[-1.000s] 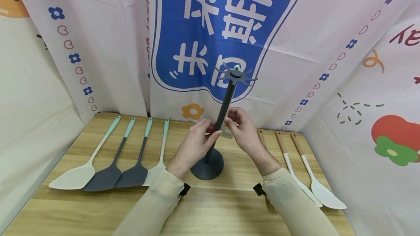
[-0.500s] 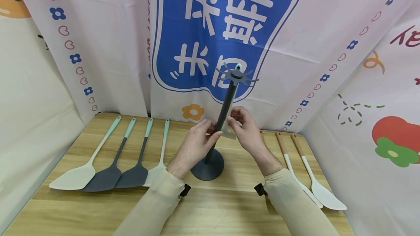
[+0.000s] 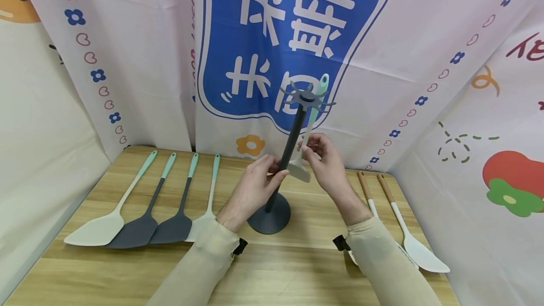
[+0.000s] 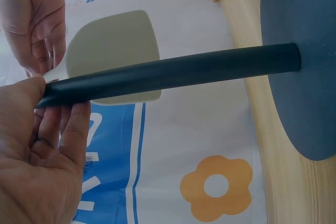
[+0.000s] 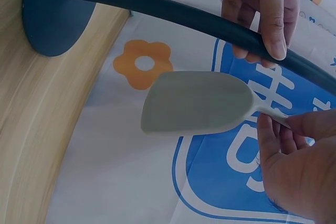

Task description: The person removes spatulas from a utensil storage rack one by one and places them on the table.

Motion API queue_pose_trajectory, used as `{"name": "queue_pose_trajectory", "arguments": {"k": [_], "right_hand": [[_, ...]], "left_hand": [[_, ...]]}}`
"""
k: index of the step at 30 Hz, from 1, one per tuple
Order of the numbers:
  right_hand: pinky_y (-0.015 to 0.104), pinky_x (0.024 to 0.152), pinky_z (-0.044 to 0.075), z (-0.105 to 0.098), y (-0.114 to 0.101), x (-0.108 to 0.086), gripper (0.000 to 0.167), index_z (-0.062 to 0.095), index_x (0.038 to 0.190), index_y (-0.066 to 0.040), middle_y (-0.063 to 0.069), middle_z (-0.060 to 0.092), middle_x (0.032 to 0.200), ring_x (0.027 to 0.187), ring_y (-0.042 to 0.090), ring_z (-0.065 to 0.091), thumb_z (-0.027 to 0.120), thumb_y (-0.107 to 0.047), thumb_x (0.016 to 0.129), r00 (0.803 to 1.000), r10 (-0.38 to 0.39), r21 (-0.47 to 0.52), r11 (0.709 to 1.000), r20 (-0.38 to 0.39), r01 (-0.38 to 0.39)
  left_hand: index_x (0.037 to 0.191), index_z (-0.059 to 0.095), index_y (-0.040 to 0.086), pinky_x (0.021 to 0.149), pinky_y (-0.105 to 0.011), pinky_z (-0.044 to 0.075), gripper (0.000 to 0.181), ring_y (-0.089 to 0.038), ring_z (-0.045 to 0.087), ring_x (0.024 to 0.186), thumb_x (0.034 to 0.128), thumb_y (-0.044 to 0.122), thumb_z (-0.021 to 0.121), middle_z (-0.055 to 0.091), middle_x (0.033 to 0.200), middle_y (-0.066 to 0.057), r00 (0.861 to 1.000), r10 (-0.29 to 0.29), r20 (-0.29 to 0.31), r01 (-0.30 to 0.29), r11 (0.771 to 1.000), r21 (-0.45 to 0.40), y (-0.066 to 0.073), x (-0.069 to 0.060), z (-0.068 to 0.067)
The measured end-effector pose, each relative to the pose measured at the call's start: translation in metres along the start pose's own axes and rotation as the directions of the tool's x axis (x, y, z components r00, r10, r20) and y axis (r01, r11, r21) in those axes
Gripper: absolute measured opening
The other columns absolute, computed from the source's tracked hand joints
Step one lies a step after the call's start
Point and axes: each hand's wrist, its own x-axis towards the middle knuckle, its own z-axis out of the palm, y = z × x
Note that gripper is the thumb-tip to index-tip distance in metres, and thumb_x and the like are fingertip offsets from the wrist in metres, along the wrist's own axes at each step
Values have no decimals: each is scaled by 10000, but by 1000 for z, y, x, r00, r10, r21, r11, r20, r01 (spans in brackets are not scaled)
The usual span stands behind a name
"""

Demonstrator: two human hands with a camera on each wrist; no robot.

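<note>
In the head view a dark utensil stand with a round base and a ring of hooks stands on the table. My left hand holds its pole between thumb and fingers, plainly seen in the left wrist view too. Just right of the pole, my right hand pinches a pale spatula by its shaft, close above the blade. The blade points down, apart from the pole in the right wrist view. Its mint handle end rises beside the hook ring; whether it touches a hook, I cannot tell.
Several mint-handled spatulas, pale and dark, lie in a row on the wooden table at left. White utensils with wooden handles lie at right, partly behind my right arm. A printed cloth hangs behind.
My right hand has moved slightly right with the spatula, whose handle end swung from behind the hook ring up and to the right. My left hand stays on the pole.
</note>
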Motion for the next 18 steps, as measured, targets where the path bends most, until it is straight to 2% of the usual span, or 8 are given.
{"name": "queue_pose_trajectory", "arguments": {"k": [6, 14, 18], "right_hand": [[219, 1027, 702, -4, 4, -1, 273, 624, 1445, 97, 331, 737, 1360, 1249, 423, 777, 643, 11, 1186, 1000, 5, -17, 1000, -5, -6], [151, 984, 670, -11, 8, -3, 256, 631, 1432, 73, 318, 742, 1358, 1279, 448, 771, 648, 16, 1183, 1000, 26, -34, 999, -1, -26], [131, 982, 644, -15, 11, -5, 250, 642, 1427, 48, 298, 753, 1363, 1292, 446, 772, 660, -3, 1182, 999, 41, -73, 997, -2, -41]], "left_hand": [[1333, 752, 105, 1040, -411, 745, 207, -213, 815, 1116, 1163, 221, 773, 769, 1218, -69, 1000, 3, -2, -3, 1000, 2, -1, 0, 0], [1312, 756, 112, 1035, -407, 747, 192, -209, 815, 1105, 1163, 232, 776, 771, 1208, -66, 1000, 2, -7, -2, 1000, 8, -1, 0, 1], [1293, 758, 117, 1028, -408, 749, 177, -207, 815, 1097, 1160, 232, 780, 771, 1200, -62, 1000, 2, -10, -2, 1000, 8, -1, 1, 1]]}}
